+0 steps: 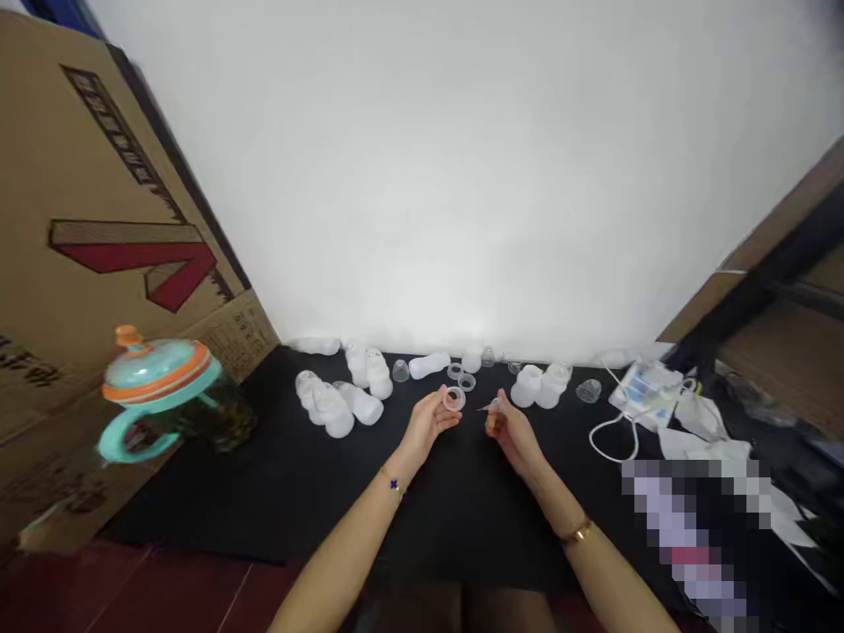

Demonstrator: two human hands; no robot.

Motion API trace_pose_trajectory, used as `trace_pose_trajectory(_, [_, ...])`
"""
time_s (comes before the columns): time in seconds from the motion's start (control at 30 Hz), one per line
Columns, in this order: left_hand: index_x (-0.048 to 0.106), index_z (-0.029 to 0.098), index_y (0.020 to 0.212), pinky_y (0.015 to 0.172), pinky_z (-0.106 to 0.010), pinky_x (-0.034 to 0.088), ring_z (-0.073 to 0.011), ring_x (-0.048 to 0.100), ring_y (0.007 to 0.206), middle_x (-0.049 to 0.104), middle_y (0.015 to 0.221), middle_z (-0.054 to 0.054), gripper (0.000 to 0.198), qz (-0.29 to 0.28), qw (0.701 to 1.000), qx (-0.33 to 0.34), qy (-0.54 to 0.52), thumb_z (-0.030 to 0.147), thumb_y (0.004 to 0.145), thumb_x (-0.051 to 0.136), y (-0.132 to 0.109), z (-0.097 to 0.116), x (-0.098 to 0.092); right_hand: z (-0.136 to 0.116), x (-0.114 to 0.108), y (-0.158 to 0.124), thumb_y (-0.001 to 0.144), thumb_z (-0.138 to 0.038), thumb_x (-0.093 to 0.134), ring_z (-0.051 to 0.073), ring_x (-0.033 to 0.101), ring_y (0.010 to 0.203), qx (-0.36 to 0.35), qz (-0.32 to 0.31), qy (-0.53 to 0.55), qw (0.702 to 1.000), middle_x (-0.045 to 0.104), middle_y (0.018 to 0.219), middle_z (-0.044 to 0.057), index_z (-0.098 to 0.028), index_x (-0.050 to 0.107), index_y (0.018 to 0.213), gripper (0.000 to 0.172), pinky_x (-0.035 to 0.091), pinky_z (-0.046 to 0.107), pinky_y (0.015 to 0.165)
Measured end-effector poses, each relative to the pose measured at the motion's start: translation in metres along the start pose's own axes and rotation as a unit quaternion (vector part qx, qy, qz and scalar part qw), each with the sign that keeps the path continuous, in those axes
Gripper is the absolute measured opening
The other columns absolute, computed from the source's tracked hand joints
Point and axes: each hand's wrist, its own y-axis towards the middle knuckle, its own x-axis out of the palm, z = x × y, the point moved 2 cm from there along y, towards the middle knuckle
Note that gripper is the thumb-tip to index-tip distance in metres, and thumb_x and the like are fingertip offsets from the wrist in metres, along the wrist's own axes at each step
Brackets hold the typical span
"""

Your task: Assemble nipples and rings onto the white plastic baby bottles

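Currently a translucent ring (454, 407) in the left grip (426, 424).

Left hand (425, 426) holds 1 clear ring (462, 402); right hand (512, 429) pinches 1 small clear piece (494, 404).

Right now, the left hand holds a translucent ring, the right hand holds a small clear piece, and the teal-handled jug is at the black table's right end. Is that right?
Not quite: the teal-handled jug is at the black table's left end, as the head view shows. The left hand does hold a translucent ring, the right hand a small clear piece.
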Motion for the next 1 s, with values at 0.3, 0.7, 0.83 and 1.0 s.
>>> trace_pose_trajectory(0.3, [0.062, 0.014, 0.083, 0.062, -0.022, 0.057, -0.0148, 0.071, 0.066, 0.076, 0.088, -0.012, 0.036, -0.013, 1.0, -0.002, -0.009, 0.048, 0.08, 0.075, -0.0026, 0.0017, 0.0005, -0.0007, 0.0009, 0.0018, 0.074, -0.063, 0.077, 0.011, 0.048, 0.047, -0.007, -0.01, -0.007, 1.0, 0.056, 0.05, -0.001, -0.017, 0.07, 0.068, 0.048, 0.038, 0.024, 0.047])
trace_pose_trajectory(0.7, [0.063, 0.012, 0.095, 0.064, -0.024, 0.058, -0.0164, 0.072, 0.068, 0.077, 0.092, -0.014, 0.028, 0.01, 0.997, -0.038, -0.06, 0.037, 0.086, 0.071, 0.0003, 0.0003, -0.0014, -0.0055, 0.0033, -0.0013, 0.069, -0.043, 0.088, 0.011, 0.063, 0.059, -0.007, 0.0, 0.015, 1.0, 0.075, 0.087, 0.005, -0.019, 0.073, 0.094, 0.038, 0.051, 0.022, 0.052])
trace_pose_trajectory(0.83, [0.063, 0.013, 0.098, 0.065, -0.025, 0.058, -0.0173, 0.073, 0.07, 0.077, 0.092, -0.013, 0.03, 0.009, 0.997, -0.036, -0.063, 0.035, 0.081, 0.074, -0.001, 0.0011, -0.0007, -0.0047, 0.0027, -0.0011, 0.062, -0.034, 0.092, 0.011, 0.066, 0.065, -0.017, 0.001, 0.006, 1.0, 0.075, 0.093, 0.002, -0.022, 0.075, 0.097, 0.041, 0.055, 0.022, 0.058])
trace_pose_trajectory(1.0, [0.068, 0.013, 0.1, 0.077, -0.03, 0.058, -0.0212, 0.073, 0.088, 0.075, 0.104, -0.013, 0.037, 0.002, 1.0, 0.016, -0.018, 0.033, 0.072, 0.082, -0.0023, 0.0015, -0.0026, -0.0033, 0.0026, -0.0016, 0.062, -0.03, 0.092, 0.015, 0.07, 0.077, -0.031, -0.006, -0.018, 0.999, 0.075, 0.099, 0.003, -0.023, 0.076, 0.097, 0.04, 0.057, 0.027, 0.071])
